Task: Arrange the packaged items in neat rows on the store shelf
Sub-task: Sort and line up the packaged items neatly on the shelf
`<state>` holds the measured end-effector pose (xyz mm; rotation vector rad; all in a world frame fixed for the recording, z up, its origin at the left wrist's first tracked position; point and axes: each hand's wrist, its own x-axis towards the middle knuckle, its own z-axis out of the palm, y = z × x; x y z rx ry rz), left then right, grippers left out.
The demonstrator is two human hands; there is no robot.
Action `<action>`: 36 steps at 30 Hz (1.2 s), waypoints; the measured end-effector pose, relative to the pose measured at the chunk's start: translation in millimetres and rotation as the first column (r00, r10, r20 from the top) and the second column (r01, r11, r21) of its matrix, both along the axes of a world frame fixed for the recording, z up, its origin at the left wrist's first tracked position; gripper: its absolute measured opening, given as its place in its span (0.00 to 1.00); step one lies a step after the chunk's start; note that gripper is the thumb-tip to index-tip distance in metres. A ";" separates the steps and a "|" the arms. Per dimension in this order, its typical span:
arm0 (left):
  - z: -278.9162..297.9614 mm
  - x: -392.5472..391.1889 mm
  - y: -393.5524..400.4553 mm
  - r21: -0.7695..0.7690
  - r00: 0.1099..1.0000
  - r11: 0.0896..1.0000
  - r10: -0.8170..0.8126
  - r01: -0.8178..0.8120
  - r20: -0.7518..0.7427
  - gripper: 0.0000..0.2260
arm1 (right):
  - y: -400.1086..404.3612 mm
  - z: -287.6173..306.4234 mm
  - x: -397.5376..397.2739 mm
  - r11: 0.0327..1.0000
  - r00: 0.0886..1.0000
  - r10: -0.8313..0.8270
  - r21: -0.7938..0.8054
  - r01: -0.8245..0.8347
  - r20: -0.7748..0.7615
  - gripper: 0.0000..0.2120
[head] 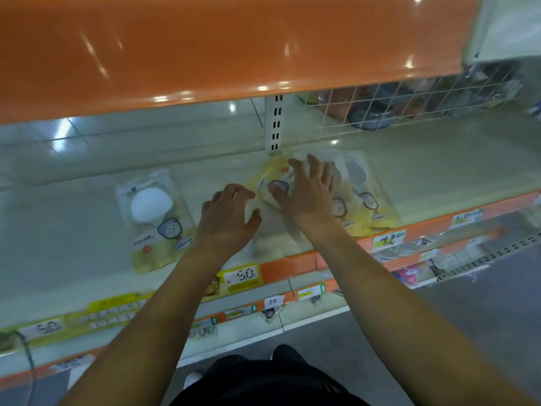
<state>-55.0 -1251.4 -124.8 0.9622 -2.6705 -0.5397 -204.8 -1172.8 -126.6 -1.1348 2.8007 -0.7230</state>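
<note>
Hands spread flat, no grip: right hand (307, 194) presses a skewed packet (273, 178) at 12 o'clock, probably straightening; left hand (227, 213) hovers loose.

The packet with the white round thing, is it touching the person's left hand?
Apart. The head view shows bare shelf between the packet and the left hand.

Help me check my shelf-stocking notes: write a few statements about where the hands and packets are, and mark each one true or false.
1. The clear-and-yellow packet with a white round puff lies apart, to the left of both hands. True.
2. The right hand rests spread on a tilted yellow packet. True.
3. The left hand holds a price tag. False: it hovers over the cream shelf, holding nothing.
4. The shelf above is green. False: the glossy overhead shelf is orange.
</note>
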 end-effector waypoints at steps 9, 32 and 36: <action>6.5 95.3 -43.0 -0.005 0.970 0.970 0.242 -0.242 -0.016 0.16 | -71.0 0.7 84.6 0.964 0.964 0.265 0.019 -0.265 0.011 0.31; -6.0 251.6 -86.0 -0.088 0.901 0.897 0.434 -0.432 0.000 0.17 | -152.3 -11.7 214.2 0.845 0.937 0.332 0.406 -0.348 0.113 0.32; -8.5 255.8 -89.9 -0.069 0.914 0.912 0.405 -0.404 0.004 0.17 | -156.5 -9.9 220.8 0.844 0.934 0.342 0.404 -0.352 0.100 0.26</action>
